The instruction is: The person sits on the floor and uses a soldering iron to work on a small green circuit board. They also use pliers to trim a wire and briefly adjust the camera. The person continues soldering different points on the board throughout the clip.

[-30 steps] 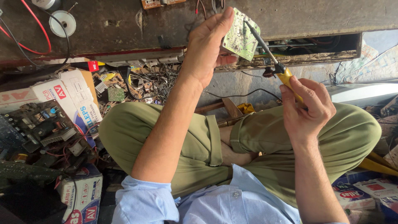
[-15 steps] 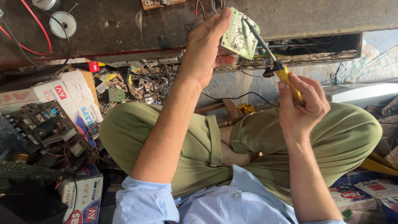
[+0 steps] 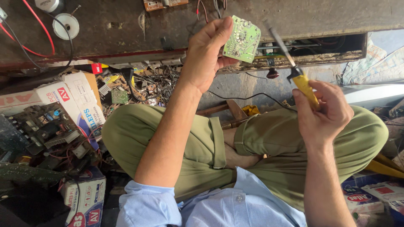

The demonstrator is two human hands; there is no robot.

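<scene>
Head view only. Left hand (image 3: 206, 59) grips a small green circuit board (image 3: 241, 39) by its edge, fingers closed on it, solder side toward the person, raised before the workbench (image 3: 126, 29). Right hand (image 3: 326, 111) is wrapped around the yellow handle of a soldering iron (image 3: 294, 71). Change noted: half a second ago the tip touched the board; now it stands clear to the right, suggesting that joint is finished or under check.

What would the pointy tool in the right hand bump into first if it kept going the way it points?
Probably the dark workbench edge, just right of the green circuit board in the left hand; depth is unclear.
</scene>
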